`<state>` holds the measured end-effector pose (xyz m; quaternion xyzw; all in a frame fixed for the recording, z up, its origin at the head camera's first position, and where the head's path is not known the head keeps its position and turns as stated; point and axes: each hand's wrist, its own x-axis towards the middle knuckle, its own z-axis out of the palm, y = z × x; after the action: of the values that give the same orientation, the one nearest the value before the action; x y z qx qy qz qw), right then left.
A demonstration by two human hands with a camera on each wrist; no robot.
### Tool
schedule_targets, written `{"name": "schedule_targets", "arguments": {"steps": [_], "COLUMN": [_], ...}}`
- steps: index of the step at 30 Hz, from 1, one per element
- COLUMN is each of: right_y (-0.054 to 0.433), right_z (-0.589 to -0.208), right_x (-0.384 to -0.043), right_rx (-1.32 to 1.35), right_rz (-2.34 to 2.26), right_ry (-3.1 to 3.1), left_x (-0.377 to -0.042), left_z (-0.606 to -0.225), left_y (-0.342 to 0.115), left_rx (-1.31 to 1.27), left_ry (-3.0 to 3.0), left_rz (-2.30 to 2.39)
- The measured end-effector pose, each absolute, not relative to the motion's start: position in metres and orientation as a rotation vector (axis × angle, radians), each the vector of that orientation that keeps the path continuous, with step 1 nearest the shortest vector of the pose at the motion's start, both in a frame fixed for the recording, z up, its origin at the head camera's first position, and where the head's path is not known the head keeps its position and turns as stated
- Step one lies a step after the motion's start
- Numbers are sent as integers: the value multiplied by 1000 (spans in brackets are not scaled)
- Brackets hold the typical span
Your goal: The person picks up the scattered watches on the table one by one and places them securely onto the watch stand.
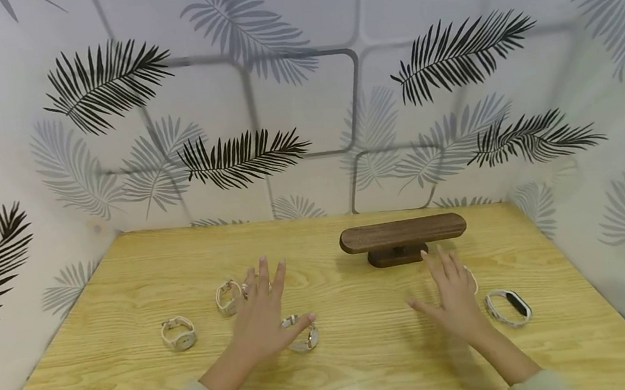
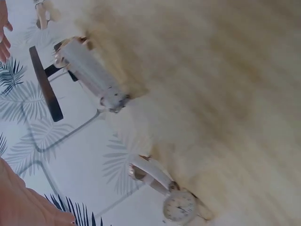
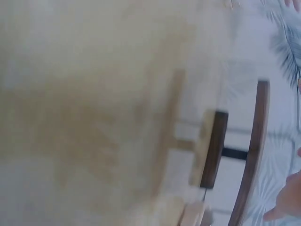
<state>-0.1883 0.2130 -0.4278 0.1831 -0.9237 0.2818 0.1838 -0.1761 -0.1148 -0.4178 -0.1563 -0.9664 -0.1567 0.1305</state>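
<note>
Both hands hover over the wooden table with fingers spread and nothing held. My left hand point(image 1: 263, 324) is above several watches. One silver watch point(image 1: 311, 337) shows beneath its thumb, and a pale-strapped watch point(image 1: 228, 298) lies by its fingers, with another partly hidden behind them. Farther left is a light watch point(image 1: 180, 341). A round-dialled watch point(image 2: 179, 207) appears in the left wrist view. On the right, my right hand point(image 1: 457, 304) is in front of a dark wooden T-shaped stand point(image 1: 402, 233). Beside it lies a white fitness band point(image 1: 517, 304); a pale band point(image 1: 472, 280) is mostly hidden behind the hand.
The light wood table point(image 1: 353, 368) ends at a back wall point(image 1: 311, 185) covered with leaf-patterned cloth, which also lines both sides. The bare stand point(image 3: 256, 141) is upright near the back edge, right of centre.
</note>
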Motion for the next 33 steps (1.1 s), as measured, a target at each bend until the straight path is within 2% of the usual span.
{"name": "schedule_targets", "arguments": {"steps": [10, 16, 24, 33], "right_y": [235, 246, 261, 270], "right_z": [-412, -415, -420, -420], "right_x": [-239, -261, -275, -284], "right_rx": [300, 142, -119, -160], "right_rz": [1042, 1179, 1282, 1331], "right_ry": [-2532, -2533, -2561, -2639], "left_x": [-216, -236, -262, -279], "left_z": [-391, -389, -399, -403], "left_y": [-81, -64, -43, -19], "left_rx": [-348, -349, -312, -275], "left_ry": [-2796, -2802, -2785, -2767], "left_rz": [-959, -1131, -1428, -1786]}}
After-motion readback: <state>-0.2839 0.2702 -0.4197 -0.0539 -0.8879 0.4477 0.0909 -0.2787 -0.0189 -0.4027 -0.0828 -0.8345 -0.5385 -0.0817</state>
